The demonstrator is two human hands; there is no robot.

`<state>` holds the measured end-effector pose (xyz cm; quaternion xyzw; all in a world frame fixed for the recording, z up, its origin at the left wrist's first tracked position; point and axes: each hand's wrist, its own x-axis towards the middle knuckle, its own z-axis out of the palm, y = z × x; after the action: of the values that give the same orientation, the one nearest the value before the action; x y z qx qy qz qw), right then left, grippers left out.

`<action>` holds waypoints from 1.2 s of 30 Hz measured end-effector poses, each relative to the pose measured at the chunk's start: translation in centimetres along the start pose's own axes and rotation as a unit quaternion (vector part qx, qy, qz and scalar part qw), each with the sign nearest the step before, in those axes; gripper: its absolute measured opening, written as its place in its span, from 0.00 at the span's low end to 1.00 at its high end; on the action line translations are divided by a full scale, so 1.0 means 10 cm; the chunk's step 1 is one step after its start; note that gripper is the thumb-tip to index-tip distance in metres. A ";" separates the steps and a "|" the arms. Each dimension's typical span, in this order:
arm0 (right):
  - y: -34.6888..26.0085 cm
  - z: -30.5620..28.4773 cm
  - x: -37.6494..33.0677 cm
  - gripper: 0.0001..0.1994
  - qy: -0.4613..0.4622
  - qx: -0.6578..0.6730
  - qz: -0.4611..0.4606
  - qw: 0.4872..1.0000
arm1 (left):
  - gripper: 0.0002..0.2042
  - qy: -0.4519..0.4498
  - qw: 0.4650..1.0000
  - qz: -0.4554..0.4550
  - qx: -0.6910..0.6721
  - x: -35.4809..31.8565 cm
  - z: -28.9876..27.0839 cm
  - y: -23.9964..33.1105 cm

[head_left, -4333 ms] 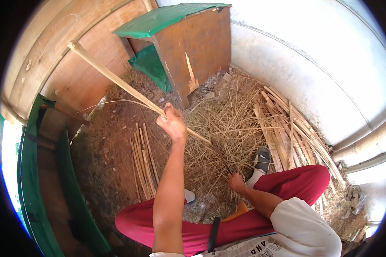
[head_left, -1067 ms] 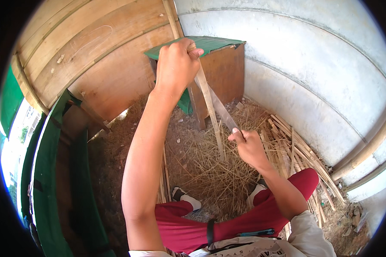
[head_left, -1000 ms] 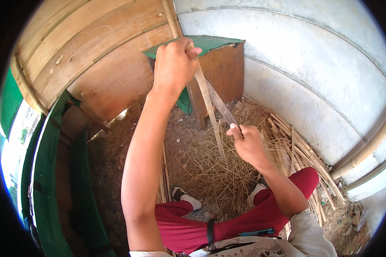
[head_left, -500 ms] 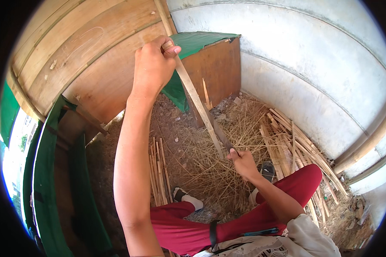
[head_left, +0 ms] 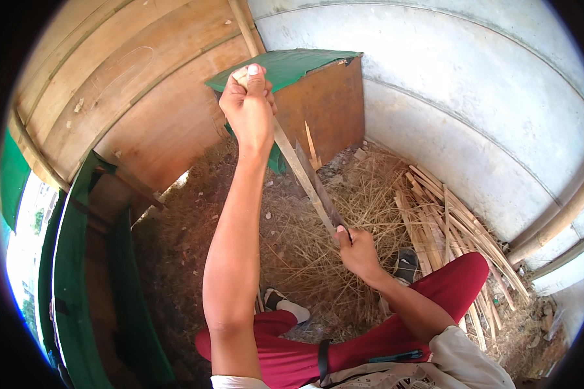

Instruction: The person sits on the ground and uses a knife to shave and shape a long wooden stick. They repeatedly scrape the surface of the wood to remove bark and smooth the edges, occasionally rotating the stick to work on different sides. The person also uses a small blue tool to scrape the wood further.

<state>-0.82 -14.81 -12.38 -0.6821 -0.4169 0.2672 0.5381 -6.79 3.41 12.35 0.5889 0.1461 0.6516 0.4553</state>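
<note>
My left hand [head_left: 248, 115] is raised in front of the green-topped box, its fingers closed round the upper end of a pale, flat wooden strip [head_left: 300, 167], probably split bamboo. The strip slants down and right from there. My right hand [head_left: 359, 255], lower and nearer, is closed on the handle of a long dark-bladed knife [head_left: 326, 200]. The blade points up and away, lying close along the right side of the strip. Near my right thumb the strip's lower end meets the knife; whether they touch cannot be told.
Straw-like shavings [head_left: 318, 266] cover the ground between my feet. A pile of split strips [head_left: 428, 227] lies at the right by the pale metal wall [head_left: 448, 117]. The wooden box [head_left: 334, 107] stands ahead, and a green-covered trough [head_left: 78, 279] at the left.
My left hand has shifted right and turned, so its thumb now lies over the strip's top end. My right hand has moved slightly left with the knife, whose blade shows more beside the strip.
</note>
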 end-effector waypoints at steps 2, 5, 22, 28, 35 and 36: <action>-0.09 -0.04 0.03 0.21 0.020 0.010 -0.019 1.000 | 0.10 0.039 0.997 0.056 0.022 -0.07 0.11 -0.10; -0.21 -0.02 0.06 0.19 0.025 0.019 -0.054 0.998 | 0.10 0.043 0.991 0.113 0.062 -0.12 0.15 -0.08; 2.38 0.43 -0.18 0.26 -0.069 -0.104 0.125 0.984 | 0.10 0.069 0.993 0.090 -0.010 -0.15 0.01 0.02; 2.62 0.41 -0.33 0.27 -0.120 -0.161 0.250 0.947 | 0.09 0.054 0.995 0.077 -0.027 -0.18 -0.16 0.07; 2.77 0.48 -0.48 0.23 -0.129 -0.182 0.272 0.936 | 0.09 0.059 0.995 0.080 -0.026 -0.15 -0.25 0.07; 2.90 0.44 -0.51 0.22 -0.153 -0.206 0.339 0.905 | 0.09 0.053 0.995 0.076 -0.037 -0.14 -0.26 0.08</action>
<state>1.17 -19.10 -41.79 -0.8287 -0.2837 0.4427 0.1917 -9.59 2.84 11.35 0.5457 0.1006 0.7198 0.4172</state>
